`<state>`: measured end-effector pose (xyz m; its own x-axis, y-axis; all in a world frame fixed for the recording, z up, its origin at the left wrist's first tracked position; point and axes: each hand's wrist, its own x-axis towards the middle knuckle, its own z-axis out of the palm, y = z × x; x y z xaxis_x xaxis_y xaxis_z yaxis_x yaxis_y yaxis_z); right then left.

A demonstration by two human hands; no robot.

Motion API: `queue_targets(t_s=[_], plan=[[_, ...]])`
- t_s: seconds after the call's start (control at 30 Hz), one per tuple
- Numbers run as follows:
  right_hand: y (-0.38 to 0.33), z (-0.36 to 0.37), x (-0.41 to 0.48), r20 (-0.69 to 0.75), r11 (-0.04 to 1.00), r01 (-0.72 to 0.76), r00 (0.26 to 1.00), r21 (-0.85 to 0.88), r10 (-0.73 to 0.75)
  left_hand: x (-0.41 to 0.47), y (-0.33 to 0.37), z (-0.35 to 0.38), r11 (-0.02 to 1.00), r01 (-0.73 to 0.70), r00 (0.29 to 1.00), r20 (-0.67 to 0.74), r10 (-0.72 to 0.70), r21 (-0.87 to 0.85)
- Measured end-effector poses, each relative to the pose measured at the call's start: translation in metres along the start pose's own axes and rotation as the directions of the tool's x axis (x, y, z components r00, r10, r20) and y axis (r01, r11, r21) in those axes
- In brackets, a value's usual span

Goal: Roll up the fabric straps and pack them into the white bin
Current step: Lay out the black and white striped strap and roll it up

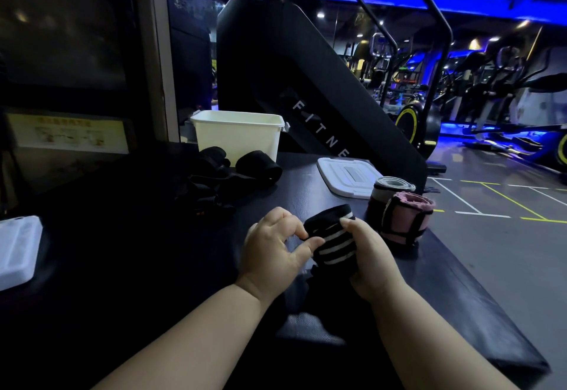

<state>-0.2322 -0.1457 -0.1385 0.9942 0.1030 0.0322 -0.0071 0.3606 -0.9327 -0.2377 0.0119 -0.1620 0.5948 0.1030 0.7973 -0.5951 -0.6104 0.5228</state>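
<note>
A dark, matt surface [138, 236] is seen in a dim gym lit by blue strip lights. A large black stair machine with white lettering [291, 83] is set behind the surface. Further exercise machines are lined up on a grey floor marked with white and yellow lines [491, 199].

One black fabric strap with white stripes [333, 241], rolled into a thick bundle, is held just above the surface between both hands. Its left end is pinched by the thumb and curled fingers [310, 244] of the left hand [270, 248]. Its right side is gripped by the right hand [371, 264], whose fingers are wrapped round it.

Two finished rolls are stood upright, touching each other, just right of the right fingers: one pink rolled strap with black bands [405, 221] and, beyond it, one grey-and-white rolled strap [389, 188]. One flat white plastic lid [346, 176] is laid beyond these. One open white plastic bin [239, 141] is placed well beyond the left fingers. A heap of black fabric straps [221, 175] is piled against its front; their number cannot be told. One white ridged plastic tray [17, 248] is seen far left of the left fingers.
</note>
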Motion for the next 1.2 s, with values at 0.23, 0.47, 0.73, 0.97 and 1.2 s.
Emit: queue_targets(t_s=[0.23, 0.47, 0.73, 0.97, 1.2], plan=[[0.005, -0.006, 0.006, -0.040, 0.999, 0.037, 0.999, 0.002, -0.037, 0.002, 0.001, 0.003, 0.997, -0.075, 0.993, 0.092, 0.078, -0.028], [0.006, -0.005, 0.007, -0.030, 1.000, 0.017, 0.999, -0.022, -0.018, 0.001, -0.001, 0.000, 0.971, -0.110, 0.985, 0.107, 0.135, -0.213], [0.002, 0.003, 0.001, 0.058, 0.996, -0.027, 0.998, -0.081, 0.032, 0.007, 0.007, -0.005, 0.810, 0.530, 0.838, 0.301, -0.455, -0.250], [0.006, 0.002, 0.000, 0.126, 0.979, 0.084, 0.990, -0.187, -0.061, 0.009, 0.001, -0.010, 0.791, 0.537, 0.827, 0.371, -0.423, -0.294], [0.005, 0.001, -0.002, 0.150, 0.979, 0.137, 0.982, -0.154, -0.114, 0.006, 0.003, -0.014, 0.736, 0.555, 0.793, 0.513, -0.328, -0.387]])
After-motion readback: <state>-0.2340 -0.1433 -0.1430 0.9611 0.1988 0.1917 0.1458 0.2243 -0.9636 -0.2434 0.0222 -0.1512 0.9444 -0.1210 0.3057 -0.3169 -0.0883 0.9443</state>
